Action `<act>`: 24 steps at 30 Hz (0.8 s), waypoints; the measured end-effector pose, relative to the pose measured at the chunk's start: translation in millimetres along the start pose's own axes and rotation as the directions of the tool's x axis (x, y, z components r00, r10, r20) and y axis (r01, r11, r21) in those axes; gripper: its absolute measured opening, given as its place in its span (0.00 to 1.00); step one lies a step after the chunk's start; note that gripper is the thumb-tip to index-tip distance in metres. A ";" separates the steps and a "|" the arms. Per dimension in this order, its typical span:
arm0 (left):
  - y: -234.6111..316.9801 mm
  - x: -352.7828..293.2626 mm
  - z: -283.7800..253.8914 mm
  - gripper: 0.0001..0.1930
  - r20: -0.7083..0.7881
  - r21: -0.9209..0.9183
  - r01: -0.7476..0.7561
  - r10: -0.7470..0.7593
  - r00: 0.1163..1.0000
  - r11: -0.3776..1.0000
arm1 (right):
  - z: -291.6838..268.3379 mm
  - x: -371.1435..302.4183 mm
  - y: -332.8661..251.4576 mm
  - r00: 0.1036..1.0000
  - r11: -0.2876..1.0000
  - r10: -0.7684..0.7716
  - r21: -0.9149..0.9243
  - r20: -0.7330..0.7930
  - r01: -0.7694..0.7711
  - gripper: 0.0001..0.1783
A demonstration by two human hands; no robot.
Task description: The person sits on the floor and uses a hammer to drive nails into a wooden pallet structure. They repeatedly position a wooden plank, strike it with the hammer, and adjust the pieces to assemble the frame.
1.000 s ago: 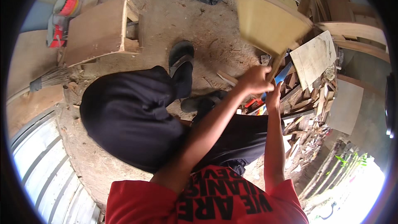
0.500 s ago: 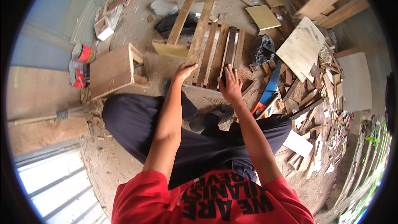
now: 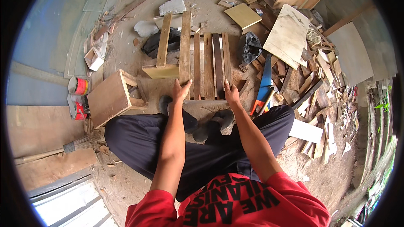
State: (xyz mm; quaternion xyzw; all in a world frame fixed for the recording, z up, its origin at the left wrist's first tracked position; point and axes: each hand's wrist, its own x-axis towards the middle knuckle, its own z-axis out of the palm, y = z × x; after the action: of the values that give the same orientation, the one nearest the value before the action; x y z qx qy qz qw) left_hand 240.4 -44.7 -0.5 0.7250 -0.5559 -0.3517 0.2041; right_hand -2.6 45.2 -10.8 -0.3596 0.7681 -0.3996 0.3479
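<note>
Several narrow wooden slats (image 3: 208,65) lie side by side in front of me, one of them darker than the rest. Along their left side runs a longer plank (image 3: 185,44), reaching farther away. My left hand (image 3: 181,90) is closed around the plank's near end, thumb on top. At the near end of the rightmost slat (image 3: 226,56), my right hand (image 3: 231,92) grips the edge with its thumb up; its other fingers are mostly hidden. Another plank (image 3: 164,40) rests farther left, its near end on a yellowish board (image 3: 160,71).
A blue-bladed handsaw (image 3: 264,80) lies to the right, beside a heap of wood scraps (image 3: 311,84). On the left stand a wooden box (image 3: 108,98) and paint cans (image 3: 78,86). A black plastic bag (image 3: 251,47) lies beyond the slats.
My right hand has gone from lying spread on the slats to gripping their right edge. The left hand still holds the plank's end. The view has turned, and the slats now point straighter away.
</note>
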 end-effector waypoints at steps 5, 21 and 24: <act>34.3 -30.9 25.8 0.47 -0.102 0.123 0.079 -0.067 0.993 0.989 | -25.3 -5.5 20.6 1.000 0.997 0.012 -0.070 -0.006 -0.012 0.38; 120.4 -66.2 142.9 0.36 -0.108 0.243 -0.532 0.568 0.816 0.811 | -93.7 -64.0 113.7 0.980 0.983 0.184 -0.011 -0.075 -0.185 0.25; 119.1 -63.5 144.8 0.37 -0.131 0.234 -0.516 0.553 0.823 0.824 | -92.6 -58.5 118.2 0.978 0.979 0.202 0.026 -0.058 -0.201 0.22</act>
State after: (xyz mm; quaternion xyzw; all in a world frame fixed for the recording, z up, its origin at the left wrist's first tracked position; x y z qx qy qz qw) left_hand 46.3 -6.1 2.4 0.5856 -0.7457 -0.1537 0.2782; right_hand -82.0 177.3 -57.9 -0.2642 0.8066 -0.3808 0.3668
